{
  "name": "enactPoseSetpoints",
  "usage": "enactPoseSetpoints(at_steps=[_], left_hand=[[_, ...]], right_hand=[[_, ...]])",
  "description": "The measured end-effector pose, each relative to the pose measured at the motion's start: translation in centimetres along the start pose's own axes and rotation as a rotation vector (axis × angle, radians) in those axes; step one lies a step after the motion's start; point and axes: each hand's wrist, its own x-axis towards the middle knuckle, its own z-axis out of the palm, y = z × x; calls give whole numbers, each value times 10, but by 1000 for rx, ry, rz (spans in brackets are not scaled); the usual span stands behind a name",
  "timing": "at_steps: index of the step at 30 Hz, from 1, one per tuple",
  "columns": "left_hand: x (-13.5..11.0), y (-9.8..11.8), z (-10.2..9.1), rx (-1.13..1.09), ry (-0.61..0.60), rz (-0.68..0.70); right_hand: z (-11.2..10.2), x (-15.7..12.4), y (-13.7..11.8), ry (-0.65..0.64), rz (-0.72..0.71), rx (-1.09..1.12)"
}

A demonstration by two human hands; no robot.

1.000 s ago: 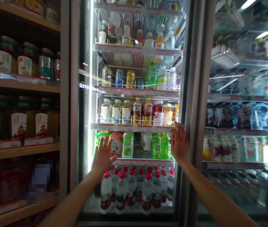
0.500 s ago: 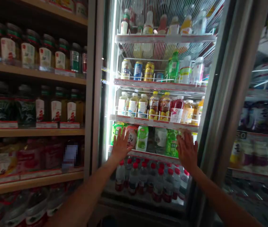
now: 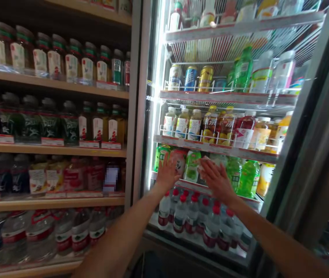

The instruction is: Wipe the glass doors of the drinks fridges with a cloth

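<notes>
My left hand is spread with its fingers apart, up against the glass door of a lit drinks cooler, in front of a reddish drink bottle. My right hand lies flat to the right of it, pressing a crumpled pale cloth or tissue under its fingers. Only the edge of that cloth shows; the palm hides the rest. Between the two hands stands a bottle with a green label. Green bottles show to the right of my right hand, behind the glass.
Inside the cooler, shelves carry bottles and cans, with red-capped water bottles at the bottom. Wooden shelves of bottled drinks stand on the left. A thick metal door frame runs up the right side.
My right hand has moved left across the door with the cloth, closer to my left hand. The view has turned leftward, showing more of the wooden shelves. My left hand stays spread in about the same place.
</notes>
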Motion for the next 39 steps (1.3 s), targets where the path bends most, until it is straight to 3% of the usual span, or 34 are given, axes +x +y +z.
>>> enactPoseSetpoints(at_steps=[2,6,8,14,16,19,21,25,27,33,34,37,39], left_hand=[[0,-1,1,-2,12,14],[-1,-2,6,-43,76,15],[0,-4,6,-62,114,21],[18,-23,-13,-12,205,-27],[30,-30,-21,-2,201,-95],[43,-35,-29,-21,166,-157],[46,-36,-31,-39,153,-176],[44,-40,-33,-45,136,-151],[43,-45,-35,-30,136,-101],[43,-46,-30,10,206,-101],[44,-43,-29,10,218,-100],[49,-33,-31,-4,236,-62],[54,-27,-36,-18,216,-45]], right_hand=[[-1,7,6,-20,-21,-5],[-9,43,36,93,285,-40],[-8,53,36,134,361,-59],[3,59,8,46,-93,-81],[-1,78,18,61,-29,-98],[-8,111,38,160,210,-116],[-9,118,39,180,256,-95],[2,103,18,75,-127,-9],[4,104,16,53,-232,-6],[-2,143,32,104,153,-54],[0,141,29,90,140,-54],[6,121,18,27,-125,-43],[5,111,20,1,-227,-43]])
